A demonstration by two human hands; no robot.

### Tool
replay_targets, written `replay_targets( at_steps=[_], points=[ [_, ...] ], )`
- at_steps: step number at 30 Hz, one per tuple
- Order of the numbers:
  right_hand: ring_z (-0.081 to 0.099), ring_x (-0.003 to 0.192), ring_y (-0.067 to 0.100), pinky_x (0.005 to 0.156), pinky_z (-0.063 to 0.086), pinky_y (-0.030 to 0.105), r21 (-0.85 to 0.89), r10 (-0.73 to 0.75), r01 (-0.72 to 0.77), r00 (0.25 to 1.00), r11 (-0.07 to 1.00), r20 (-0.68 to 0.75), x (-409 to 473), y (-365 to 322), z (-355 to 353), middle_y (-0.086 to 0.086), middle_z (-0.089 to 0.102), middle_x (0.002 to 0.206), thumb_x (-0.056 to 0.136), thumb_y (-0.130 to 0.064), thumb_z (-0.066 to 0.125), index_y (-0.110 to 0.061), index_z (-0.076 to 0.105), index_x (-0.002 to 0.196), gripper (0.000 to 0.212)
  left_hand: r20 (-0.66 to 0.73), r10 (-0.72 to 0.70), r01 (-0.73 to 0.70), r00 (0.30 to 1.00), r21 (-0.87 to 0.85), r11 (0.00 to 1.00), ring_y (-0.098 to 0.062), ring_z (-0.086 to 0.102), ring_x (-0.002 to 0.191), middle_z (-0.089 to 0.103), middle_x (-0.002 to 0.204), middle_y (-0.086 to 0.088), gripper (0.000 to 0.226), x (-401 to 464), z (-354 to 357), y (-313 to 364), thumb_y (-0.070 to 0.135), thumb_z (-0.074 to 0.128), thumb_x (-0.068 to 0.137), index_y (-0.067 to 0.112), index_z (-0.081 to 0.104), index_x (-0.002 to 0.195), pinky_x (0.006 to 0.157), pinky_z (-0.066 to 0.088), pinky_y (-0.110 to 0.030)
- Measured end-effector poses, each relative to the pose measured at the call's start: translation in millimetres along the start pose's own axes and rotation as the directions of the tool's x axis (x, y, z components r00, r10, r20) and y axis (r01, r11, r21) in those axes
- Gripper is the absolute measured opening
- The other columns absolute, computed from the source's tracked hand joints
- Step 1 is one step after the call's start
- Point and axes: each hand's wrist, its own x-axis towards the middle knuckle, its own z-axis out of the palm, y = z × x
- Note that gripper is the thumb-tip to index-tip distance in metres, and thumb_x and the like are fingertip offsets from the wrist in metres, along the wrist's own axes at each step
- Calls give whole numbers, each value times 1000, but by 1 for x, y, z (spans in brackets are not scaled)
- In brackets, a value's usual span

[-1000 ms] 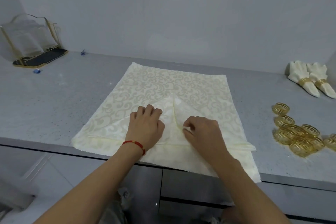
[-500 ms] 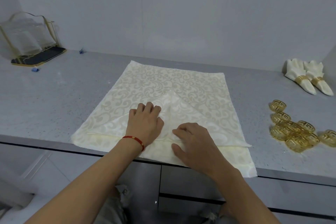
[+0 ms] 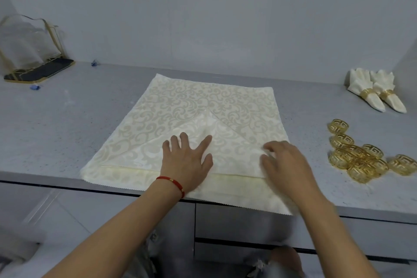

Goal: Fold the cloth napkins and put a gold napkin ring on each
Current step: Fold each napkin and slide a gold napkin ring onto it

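Two ringed napkins (image 3: 376, 93) done at far right. Third napkin (image 3: 203, 119) mid-tabletop, two corners folded; left hand (image 3: 188, 160) flat, pressing; right hand (image 3: 284, 160) smoothing, loosely open. Spare gold napkin rings (image 3: 358, 158) waiting.

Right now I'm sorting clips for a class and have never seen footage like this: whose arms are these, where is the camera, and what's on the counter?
No machine here: a person wears a wide-angle camera on the head, so you look down along their own arms. The left hand, with a red string bracelet, presses flat on a cream patterned cloth napkin spread over the grey speckled counter, its near corners folded into a triangle. The right hand rests on the fold's right side, gripping nothing visible. To the right lie loose gold openwork napkin rings; behind them, two finished folded napkins already wear rings.
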Motion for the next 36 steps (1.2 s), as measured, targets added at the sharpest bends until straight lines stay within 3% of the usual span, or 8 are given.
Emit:
replay_targets(
  at_steps=[8, 11, 15, 19, 24, 27, 31, 36],
  points=[
    [55, 62, 17, 61, 44, 30, 388, 53, -127, 980, 913, 194, 6, 29, -36, -2, 62, 71, 98, -30, 68, -38, 65, 108, 13, -79, 13, -25, 997, -149, 989, -33, 44, 121, 47, 131, -8, 31, -2, -5, 2, 45, 37, 94, 30, 56, 114, 90, 43, -59],
    [44, 58, 18, 55, 40, 27, 764, 85, -278, 956, 583, 282, 15, 23, -46, 2, 58, 70, 97, -15, 68, -15, 78, 100, 10, -101, 80, -102, 992, -237, 966, -26, 49, 117, 52, 121, 0, 31, -3, -6, 1, 38, 38, 92, 22, 60, 107, 92, 44, -55],
    [66, 69, 20, 56, 50, 21, 912, -52, -380, 919, 156, 392, 43, 3, -55, 16, 73, 99, 85, -14, 58, 0, 79, 102, 31, -55, 131, -142, 990, -415, 899, -14, 48, 123, 55, 124, 11, 43, -3, -4, -4, 40, 34, 87, 21, 62, 114, 109, 36, -50],
    [72, 84, 24, 70, 48, 29, 825, -121, -123, 967, 552, 226, 74, -26, -53, 14, 78, 103, 95, 1, 59, -4, 77, 104, 21, 4, 129, -110, 992, -504, 857, -7, 38, 137, 49, 143, 12, 61, -2, -4, -10, 46, 30, 79, 21, 63, 124, 120, 22, -48],
    [56, 59, 13, 63, 45, 25, 542, -136, 45, 982, 839, 129, 122, -71, -24, 2, 61, 62, 95, -27, 71, -10, 69, 72, 28, 65, 125, -70, 990, -540, 838, -4, 39, 133, 49, 134, 20, 57, -2, -5, -13, 44, 33, 75, 28, 56, 124, 120, 19, -45],
    [42, 58, 12, 59, 38, 28, 375, -102, 41, 984, 926, 145, 148, -79, 9, 0, 45, 62, 89, -22, 67, 1, 58, 71, 31, 91, 111, -32, 990, -611, 791, -4, 43, 120, 47, 121, 24, 47, -1, -11, -15, 38, 46, 76, 31, 49, 123, 119, 19, -38],
    [30, 54, 13, 58, 30, 31, 287, -56, -6, 977, 958, 208, 163, -75, 48, -2, 33, 58, 86, -21, 65, -18, 36, 58, 40, 75, 92, -16, 993, -687, 727, 0, 39, 100, 53, 119, 18, 52, 0, -20, -18, 25, 59, 78, 33, 43, 128, 112, 24, -31],
    [44, 54, 15, 57, 42, 36, 251, 19, -73, 977, 965, 211, 163, -69, 74, -5, 48, 58, 86, -29, 65, -18, 47, 62, 32, 27, 156, -99, 987, -662, 743, -5, 40, 131, 52, 134, 16, 41, -4, -13, -20, 25, 47, 78, 34, 61, 115, 118, 19, -41]
  ],
)
